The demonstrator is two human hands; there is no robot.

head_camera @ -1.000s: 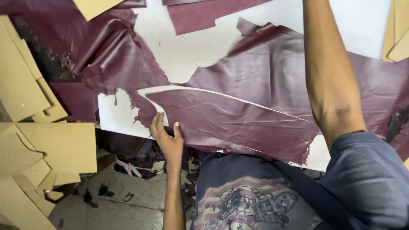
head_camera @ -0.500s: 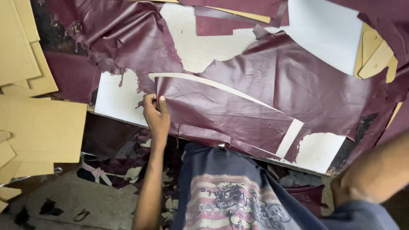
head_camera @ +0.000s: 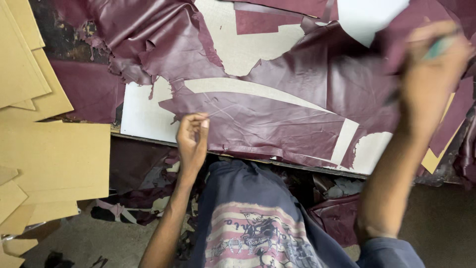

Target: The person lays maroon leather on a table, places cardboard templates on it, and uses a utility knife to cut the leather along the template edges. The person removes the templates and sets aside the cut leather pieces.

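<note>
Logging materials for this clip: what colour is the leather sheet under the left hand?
Dark maroon leather sheet, slightly glossy, pinched by the left hand; head view.

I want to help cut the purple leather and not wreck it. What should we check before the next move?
1. Left hand pinching the near edge of the maroon leather piece: ok.
2. Leather lying flat: not ok, it shows creases and the near edge is folded.
3. White cutting board under the piece: ok.
4. Right hand gripping a tool: cannot tell, it is blurred; only a greenish handle shows.
5. Left fingers away from any blade: cannot tell, no blade shows.
6. Tan cardboard sheets off the leather: ok, they lie to the left.
</note>
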